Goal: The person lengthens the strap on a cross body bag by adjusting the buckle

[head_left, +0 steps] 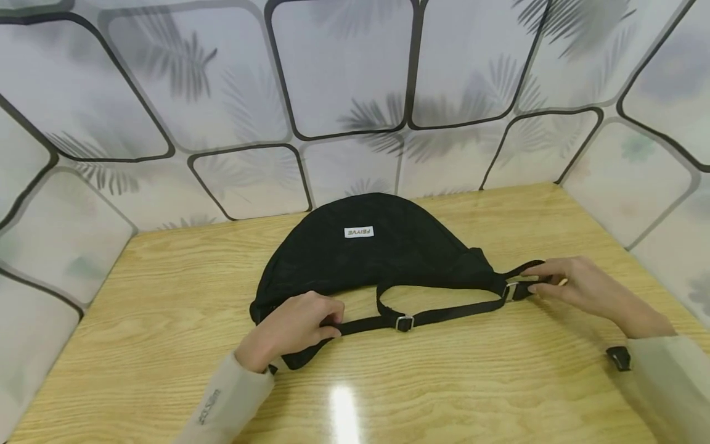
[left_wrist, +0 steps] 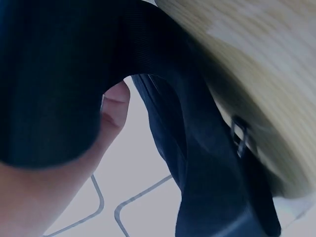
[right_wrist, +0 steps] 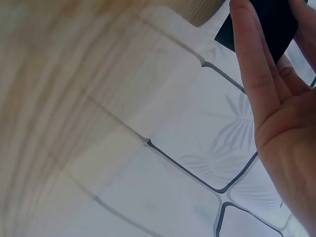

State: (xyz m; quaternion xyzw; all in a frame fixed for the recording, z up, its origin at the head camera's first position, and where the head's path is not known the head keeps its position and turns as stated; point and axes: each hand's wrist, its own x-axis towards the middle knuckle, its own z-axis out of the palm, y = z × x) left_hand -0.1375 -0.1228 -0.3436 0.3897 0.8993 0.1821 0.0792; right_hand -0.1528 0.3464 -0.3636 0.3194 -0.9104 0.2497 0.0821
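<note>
A black half-moon sling bag [head_left: 327, 265] lies on the table, its white label [head_left: 359, 232] upside down in the head view. My left hand [head_left: 296, 324], over the bag's lower left end, grips the black strap [head_left: 366, 325] between thumb and curled fingers. From there the strap runs right through a metal slider buckle [head_left: 404, 323] and loops back. At the bag's right end, my right hand [head_left: 579, 290] pinches the strap end beside a second metal buckle [head_left: 511, 291]. In the right wrist view a flat black strap piece [right_wrist: 276, 24] sits between thumb and fingers.
The wood-grain table [head_left: 460, 382] meets a patterned cloth wall [head_left: 344, 80] at the back and both sides. A small black object [head_left: 618, 357] shows at the right cuff. Light glares off the tabletop at the front.
</note>
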